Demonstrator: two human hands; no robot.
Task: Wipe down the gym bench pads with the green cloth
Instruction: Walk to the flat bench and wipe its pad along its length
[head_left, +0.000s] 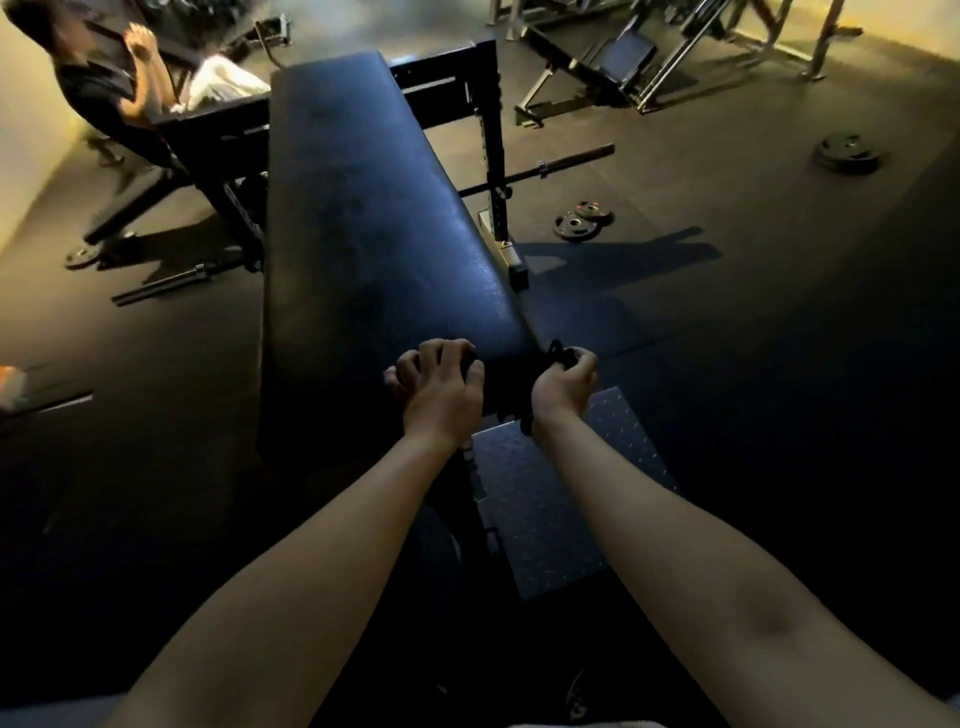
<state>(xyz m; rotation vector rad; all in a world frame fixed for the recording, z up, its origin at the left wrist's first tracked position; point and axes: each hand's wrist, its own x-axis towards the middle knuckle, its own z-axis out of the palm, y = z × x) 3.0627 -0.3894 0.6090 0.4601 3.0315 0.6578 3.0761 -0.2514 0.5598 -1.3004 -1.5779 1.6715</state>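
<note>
Near end of the bench pad (363, 234), seen from above. The left hand (441, 395) rests on the pad's near end with its fingers curled down against the surface. Whether anything lies under them cannot be told in the dim light.

The right hand (563, 387) sits just beside the pad's near right corner. Its fingers are closed round a dark, crumpled cloth (563, 356) that touches that corner, and the cloth's colour is not readable here. The two hands are near each other, with the pad's end edge between them.

The pad is a long, narrow slab with rounded edges. It is covered in black, finely grained leather-like material that carries a dull sheen, and it runs away from the viewer.

Below the right wrist lies a metal tread plate (561, 509) with a raised dotted pattern. A black perforated upright frame (491, 119) stands against the pad's far right side and carries a barbell (550, 167) that juts out to the right.

Two small weight plates (582, 221) lie on the dark matte floor (727, 338) near the frame, and a stack of plates (847, 153) lies well apart to the right. A second bar (166, 283) lies on the floor to the left.

At far left a person (98, 88) sits at another bench beside a white towel (223, 83).
</note>
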